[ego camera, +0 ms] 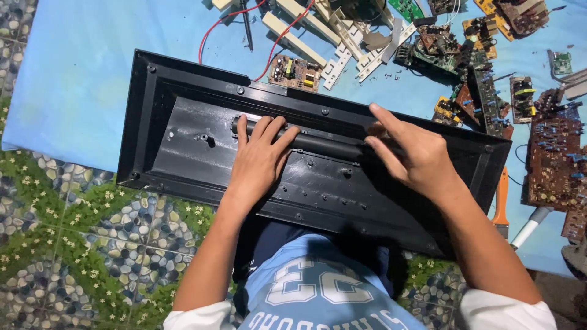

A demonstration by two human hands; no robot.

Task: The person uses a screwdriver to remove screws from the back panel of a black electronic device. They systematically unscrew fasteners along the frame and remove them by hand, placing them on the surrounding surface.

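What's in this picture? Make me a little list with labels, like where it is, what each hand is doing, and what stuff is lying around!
Place: blue sheet on a pebble-pattern floor
Main thing: long black plastic casing, inner side up
Left hand: fingers resting on a black cylinder that lies along the casing
Right hand: on the cylinder's other end, fingers spread
Nearby: small circuit board, red wires, white plastic strips, brown circuit boards, orange-handled tool

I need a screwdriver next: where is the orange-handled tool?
In the head view, the orange-handled tool lies on the blue sheet at right, beside the black casing, near the right hand.
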